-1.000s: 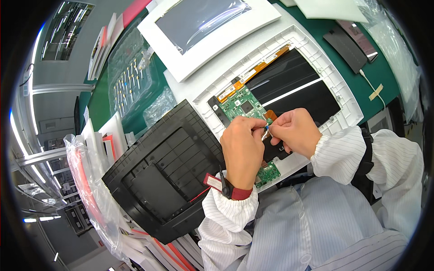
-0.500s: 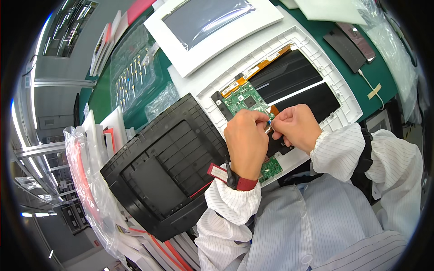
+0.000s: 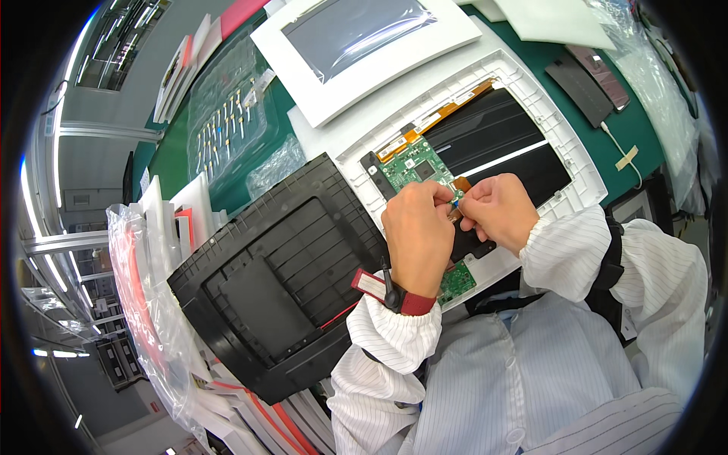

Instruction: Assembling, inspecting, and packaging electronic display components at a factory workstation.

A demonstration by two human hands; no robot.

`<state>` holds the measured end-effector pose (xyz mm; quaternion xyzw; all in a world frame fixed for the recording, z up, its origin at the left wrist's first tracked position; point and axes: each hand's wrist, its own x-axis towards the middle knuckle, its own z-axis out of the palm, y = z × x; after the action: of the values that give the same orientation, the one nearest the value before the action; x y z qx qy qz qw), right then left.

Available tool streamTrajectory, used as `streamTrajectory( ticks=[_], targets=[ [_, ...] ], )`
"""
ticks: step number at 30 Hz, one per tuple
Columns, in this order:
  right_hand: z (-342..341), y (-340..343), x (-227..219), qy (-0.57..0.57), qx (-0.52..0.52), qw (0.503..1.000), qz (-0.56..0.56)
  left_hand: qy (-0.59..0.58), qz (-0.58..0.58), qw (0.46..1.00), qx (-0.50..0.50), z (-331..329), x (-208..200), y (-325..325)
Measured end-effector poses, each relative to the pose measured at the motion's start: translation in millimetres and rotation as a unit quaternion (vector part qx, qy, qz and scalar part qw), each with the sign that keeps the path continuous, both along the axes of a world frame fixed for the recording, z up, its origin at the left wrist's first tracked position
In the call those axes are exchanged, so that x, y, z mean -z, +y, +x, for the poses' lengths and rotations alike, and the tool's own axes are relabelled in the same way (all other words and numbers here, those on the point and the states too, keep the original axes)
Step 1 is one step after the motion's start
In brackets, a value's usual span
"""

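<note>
My left hand (image 3: 418,236) and my right hand (image 3: 502,214) meet over the right end of a green circuit board (image 3: 404,163). Both are closed in a pinch at a small blue-tipped piece (image 3: 456,203), most of it hidden by the fingers; it looks like a little flat cable, though its kind is unclear. The board sits inside a white frame (image 3: 588,171) that holds a black display panel (image 3: 485,125). An orange flex strip (image 3: 447,112) runs along the panel's upper edge. Below my left hand, a second green board (image 3: 457,282) shows partly.
A black plastic back cover (image 3: 262,303) lies left of the frame. Beyond it, a clear tray (image 3: 221,133) holds several small cables. A white-framed screen (image 3: 356,38) lies at the back. At right are a dark flat device (image 3: 578,87) and a white cord (image 3: 618,136) taped down.
The whole view has shifted slightly. Both hands remain pinched together at the same spot by the board, with only slight finger movement.
</note>
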<state>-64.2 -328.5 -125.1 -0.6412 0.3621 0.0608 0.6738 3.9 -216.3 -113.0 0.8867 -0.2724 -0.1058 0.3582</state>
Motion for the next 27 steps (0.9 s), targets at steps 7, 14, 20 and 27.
streamTrajectory(
  ticks=[7, 14, 20, 27],
  targets=[
    [0.0, 1.4, -1.5, 0.004, 0.016, 1.0, 0.008, -0.002, -0.005, 1.0, -0.003, -0.5, 0.0, 0.4],
    [-1.4, -0.2, 2.0, 0.004, 0.002, 1.0, 0.001, -0.006, -0.021, 1.0, 0.004, 4.7, 2.4, -2.4],
    [-1.7, -0.7, 3.7, -0.001, 0.005, 1.0, 0.006, 0.009, -0.01, 1.0, -0.012, 5.4, 0.4, -5.2],
    [-0.9, -0.4, 0.4, -0.003, 0.008, 1.0, 0.005, 0.039, 0.028, 0.998, -0.049, 7.8, -5.4, -10.3]
  ],
)
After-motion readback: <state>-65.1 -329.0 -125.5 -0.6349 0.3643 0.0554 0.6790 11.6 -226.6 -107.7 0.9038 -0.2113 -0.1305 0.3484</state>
